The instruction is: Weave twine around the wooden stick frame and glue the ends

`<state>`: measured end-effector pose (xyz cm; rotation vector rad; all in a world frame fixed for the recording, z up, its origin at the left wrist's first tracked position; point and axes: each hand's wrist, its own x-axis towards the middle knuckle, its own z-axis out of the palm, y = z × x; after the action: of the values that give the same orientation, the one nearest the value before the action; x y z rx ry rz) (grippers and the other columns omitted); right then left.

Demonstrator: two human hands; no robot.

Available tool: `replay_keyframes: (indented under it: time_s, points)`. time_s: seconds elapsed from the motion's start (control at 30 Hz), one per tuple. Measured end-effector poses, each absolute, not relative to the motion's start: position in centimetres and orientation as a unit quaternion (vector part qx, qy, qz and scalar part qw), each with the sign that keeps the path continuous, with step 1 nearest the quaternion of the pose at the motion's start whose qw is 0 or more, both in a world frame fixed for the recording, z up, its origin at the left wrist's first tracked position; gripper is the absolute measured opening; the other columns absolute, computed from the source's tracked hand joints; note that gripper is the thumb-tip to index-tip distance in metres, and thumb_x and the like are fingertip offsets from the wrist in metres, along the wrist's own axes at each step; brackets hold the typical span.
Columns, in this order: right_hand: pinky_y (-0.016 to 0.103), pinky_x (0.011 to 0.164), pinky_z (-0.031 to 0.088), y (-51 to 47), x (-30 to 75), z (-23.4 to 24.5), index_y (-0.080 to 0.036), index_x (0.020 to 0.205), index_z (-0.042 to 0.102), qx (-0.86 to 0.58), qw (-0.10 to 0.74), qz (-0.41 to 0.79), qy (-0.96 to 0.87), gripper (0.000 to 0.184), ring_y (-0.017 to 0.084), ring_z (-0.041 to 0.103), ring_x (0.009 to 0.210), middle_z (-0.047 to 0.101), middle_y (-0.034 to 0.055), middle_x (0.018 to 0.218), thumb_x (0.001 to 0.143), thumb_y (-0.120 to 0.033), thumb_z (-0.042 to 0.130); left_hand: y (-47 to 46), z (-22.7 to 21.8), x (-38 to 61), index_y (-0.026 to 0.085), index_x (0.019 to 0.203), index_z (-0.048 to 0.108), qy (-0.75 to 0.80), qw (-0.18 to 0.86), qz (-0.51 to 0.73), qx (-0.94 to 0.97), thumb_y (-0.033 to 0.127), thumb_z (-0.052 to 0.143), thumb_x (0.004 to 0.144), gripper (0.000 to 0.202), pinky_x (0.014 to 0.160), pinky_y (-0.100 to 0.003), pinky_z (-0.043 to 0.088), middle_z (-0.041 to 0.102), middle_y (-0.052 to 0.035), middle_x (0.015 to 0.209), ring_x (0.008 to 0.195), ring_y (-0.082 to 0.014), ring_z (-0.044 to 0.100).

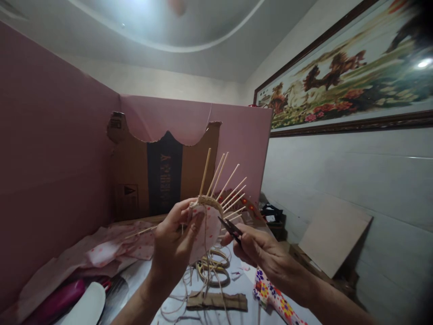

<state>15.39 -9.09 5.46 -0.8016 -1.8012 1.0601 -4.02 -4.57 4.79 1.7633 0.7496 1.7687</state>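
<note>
My left hand (176,243) is closed around a small round craft piece (208,223) covered in pale pink fabric, with a ring of woven twine at its rim and several thin wooden sticks (226,184) fanning upward from it. My right hand (259,248) grips small black scissors (230,228), whose tips touch the right edge of the piece. Loose twine (216,275) hangs from the piece down to the table.
Coils of twine (213,266) and a strip of cardboard (216,300) lie on the table below my hands. Pink spotted fabric (111,248) lies at left, a flowered cloth (275,300) at right. Pink boards and a cardboard box (162,174) stand behind. A framed picture (348,76) hangs on the right wall.
</note>
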Motion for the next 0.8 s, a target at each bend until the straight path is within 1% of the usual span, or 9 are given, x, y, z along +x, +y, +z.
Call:
replay_keyframes:
  time_s: [0.03, 0.1, 0.17, 0.23, 0.37, 0.47, 0.53, 0.67, 0.8]
  points:
    - [0.026, 0.062, 0.030, -9.0, 15.4, 5.6, -0.019, 0.088, 0.060, -0.321, 0.431, 0.426, -0.728, 0.044, 0.012, 0.033, 0.065, 0.039, -0.0012, 0.074, 0.092, -0.058, 0.039, -4.6, 4.8, -4.0, 0.023, 0.108, 0.062, 0.280, 0.264, 0.654, 0.652, 0.034, 0.062, 0.085, 0.026, 0.072, -0.027, 0.051, 0.071, -0.0047, 0.097, 0.082, -0.0172, 0.066]
    - [0.025, 0.055, 0.026, -8.8, 15.3, 5.9, -0.018, 0.087, 0.057, -0.321, 0.419, 0.431, -0.732, 0.043, 0.011, 0.030, 0.061, 0.036, -0.0027, 0.069, 0.090, -0.058, 0.044, -4.6, 4.8, -3.9, 0.023, 0.109, 0.062, 0.284, 0.259, 0.654, 0.651, 0.034, 0.061, 0.085, 0.026, 0.073, -0.027, 0.051, 0.071, -0.0049, 0.098, 0.083, -0.0175, 0.067]
    - [0.024, 0.052, 0.023, -8.6, 15.2, 6.2, -0.017, 0.087, 0.056, -0.321, 0.415, 0.445, -0.726, 0.042, 0.010, 0.029, 0.059, 0.036, -0.0032, 0.068, 0.086, -0.058, 0.052, -4.7, 4.8, -3.9, 0.024, 0.110, 0.062, 0.283, 0.250, 0.656, 0.653, 0.033, 0.062, 0.085, 0.027, 0.073, -0.027, 0.052, 0.071, -0.0047, 0.099, 0.084, -0.0173, 0.067]
    - [0.024, 0.050, 0.022, -8.4, 15.1, 6.4, -0.016, 0.088, 0.057, -0.326, 0.418, 0.455, -0.716, 0.045, 0.009, 0.029, 0.058, 0.038, -0.0029, 0.067, 0.084, -0.060, 0.054, -4.7, 4.8, -3.9, 0.024, 0.111, 0.062, 0.282, 0.239, 0.659, 0.656, 0.032, 0.062, 0.085, 0.027, 0.073, -0.027, 0.052, 0.072, -0.0040, 0.098, 0.084, -0.0169, 0.067]
    - [0.024, 0.045, 0.017, -7.5, 15.2, 6.0, -0.014, 0.085, 0.062, -0.330, 0.427, 0.460, -0.705, 0.055, 0.008, 0.026, 0.051, 0.038, -0.0033, 0.061, 0.083, -0.068, 0.047, -4.9, 4.8, -3.9, 0.024, 0.110, 0.062, 0.285, 0.220, 0.659, 0.661, 0.031, 0.062, 0.085, 0.027, 0.074, -0.027, 0.052, 0.072, -0.0033, 0.097, 0.084, -0.0164, 0.067]
    - [0.025, 0.044, 0.013, -6.8, 15.4, 5.6, -0.012, 0.088, 0.064, -0.336, 0.431, 0.479, -0.687, 0.060, 0.007, 0.021, 0.047, 0.037, -0.0042, 0.058, 0.084, -0.069, 0.043, -4.9, 4.7, -3.8, 0.025, 0.111, 0.062, 0.289, 0.197, 0.658, 0.667, 0.030, 0.062, 0.084, 0.027, 0.074, -0.026, 0.052, 0.072, -0.0027, 0.098, 0.085, -0.0163, 0.067]
    - [0.025, 0.043, 0.012, -6.6, 15.4, 5.6, -0.011, 0.088, 0.065, -0.337, 0.430, 0.482, -0.685, 0.060, 0.007, 0.021, 0.047, 0.038, -0.0040, 0.059, 0.084, -0.068, 0.045, -5.0, 4.6, -3.8, 0.025, 0.111, 0.062, 0.290, 0.187, 0.657, 0.670, 0.029, 0.063, 0.084, 0.027, 0.074, -0.026, 0.052, 0.072, -0.0024, 0.099, 0.086, -0.0164, 0.067]
    - [0.024, 0.043, 0.014, -6.8, 15.2, 6.0, -0.012, 0.083, 0.065, -0.320, 0.443, 0.471, -0.693, 0.058, 0.006, 0.022, 0.047, 0.039, -0.0041, 0.057, 0.083, -0.067, 0.048, -5.2, 4.7, -3.6, 0.025, 0.110, 0.063, 0.279, 0.197, 0.658, 0.671, 0.027, 0.062, 0.085, 0.025, 0.076, -0.025, 0.052, 0.073, -0.0020, 0.099, 0.088, -0.0166, 0.068]
    - [0.024, 0.044, 0.015, -7.6, 14.8, 7.0, -0.013, 0.080, 0.064, -0.334, 0.440, 0.470, -0.688, 0.055, 0.007, 0.023, 0.049, 0.037, -0.0041, 0.058, 0.083, -0.066, 0.049, -5.5, 4.9, -3.4, 0.023, 0.107, 0.065, 0.270, 0.198, 0.659, 0.673, 0.026, 0.063, 0.084, 0.024, 0.076, -0.025, 0.053, 0.073, -0.0028, 0.099, 0.086, -0.0169, 0.068]
